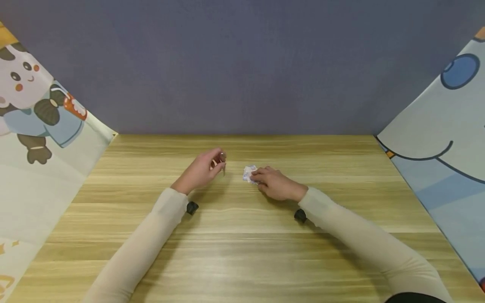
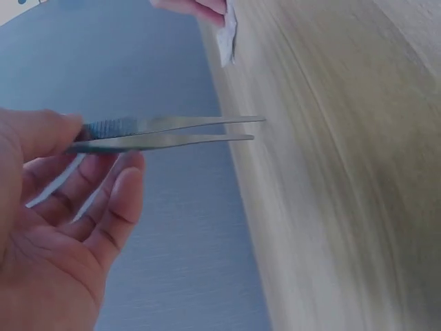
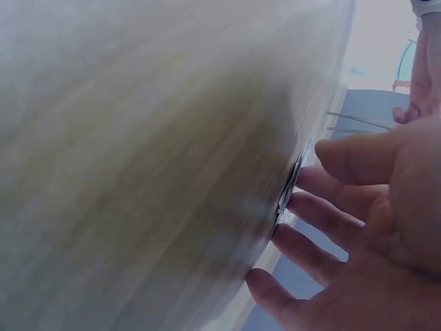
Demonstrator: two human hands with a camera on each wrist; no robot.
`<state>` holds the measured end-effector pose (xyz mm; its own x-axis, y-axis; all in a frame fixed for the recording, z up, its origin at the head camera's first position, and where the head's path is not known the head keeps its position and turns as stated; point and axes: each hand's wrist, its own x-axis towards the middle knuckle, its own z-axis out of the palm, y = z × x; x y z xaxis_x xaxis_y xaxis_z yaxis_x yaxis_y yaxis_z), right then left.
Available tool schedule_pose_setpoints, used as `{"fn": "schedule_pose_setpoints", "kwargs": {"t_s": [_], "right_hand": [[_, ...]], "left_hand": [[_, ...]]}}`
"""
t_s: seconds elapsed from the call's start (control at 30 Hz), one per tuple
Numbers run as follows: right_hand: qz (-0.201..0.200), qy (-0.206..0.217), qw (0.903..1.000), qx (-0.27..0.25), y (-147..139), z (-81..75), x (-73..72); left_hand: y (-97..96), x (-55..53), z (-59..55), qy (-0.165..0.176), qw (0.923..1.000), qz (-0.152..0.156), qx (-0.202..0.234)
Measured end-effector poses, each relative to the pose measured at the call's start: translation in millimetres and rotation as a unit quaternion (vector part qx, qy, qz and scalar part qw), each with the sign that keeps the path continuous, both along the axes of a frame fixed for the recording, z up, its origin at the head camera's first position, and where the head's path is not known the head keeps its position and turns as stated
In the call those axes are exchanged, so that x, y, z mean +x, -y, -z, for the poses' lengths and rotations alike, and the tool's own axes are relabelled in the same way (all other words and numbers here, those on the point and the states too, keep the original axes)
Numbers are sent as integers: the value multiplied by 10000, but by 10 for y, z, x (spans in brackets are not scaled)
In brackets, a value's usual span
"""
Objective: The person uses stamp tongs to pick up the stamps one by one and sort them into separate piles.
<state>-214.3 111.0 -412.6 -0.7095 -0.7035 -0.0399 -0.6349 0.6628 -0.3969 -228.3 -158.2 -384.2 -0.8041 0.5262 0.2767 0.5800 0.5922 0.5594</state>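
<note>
My left hand (image 1: 198, 170) holds a pair of metal tweezers (image 2: 162, 141) by its ridged end, between thumb and fingers, above the table. The tips of the tweezers stand slightly apart and point down at the tabletop in the head view. To the right, a small crumpled white and bluish wrapper (image 1: 248, 173) lies flat on the wood. My right hand (image 1: 278, 185) rests its fingertips on the wrapper's right side, partly covering it. In the right wrist view those fingers (image 3: 313, 252) are spread and the thumb stands apart from them.
The wood-grain table (image 1: 227, 244) runs back to a plain grey-blue wall (image 1: 242, 67). Cartoon-printed panels flank it, a left panel (image 1: 38, 185) and a right panel (image 1: 435, 126). A dark device (image 1: 192, 208) sits under the left wrist, and another dark device (image 1: 300, 216) under the right.
</note>
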Motion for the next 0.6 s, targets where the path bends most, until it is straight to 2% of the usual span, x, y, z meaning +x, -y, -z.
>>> {"fn": "schedule_pose_setpoints", "kwargs": {"t_s": [0.1, 0.2, 0.33, 0.47, 0.6], "right_hand": [[-5, 25, 10000, -12, 1, 0, 2], [-11, 42, 10000, 18, -3, 2, 6], [-22, 36, 9999, 92, -18, -2, 8], [-26, 12, 9999, 111, -38, -6, 11], [-60, 67, 9999, 83, -36, -6, 18]], "left_hand": [[0, -20, 30, 77, 9998, -179, -78], [-14, -50, 57, 350, 9985, -385, -158], [-83, -95, 66, 723, 9957, -580, 48], [-236, -152, 69, 828, 9941, -542, 437], [-392, -203, 87, 791, 9942, -443, 571]]}}
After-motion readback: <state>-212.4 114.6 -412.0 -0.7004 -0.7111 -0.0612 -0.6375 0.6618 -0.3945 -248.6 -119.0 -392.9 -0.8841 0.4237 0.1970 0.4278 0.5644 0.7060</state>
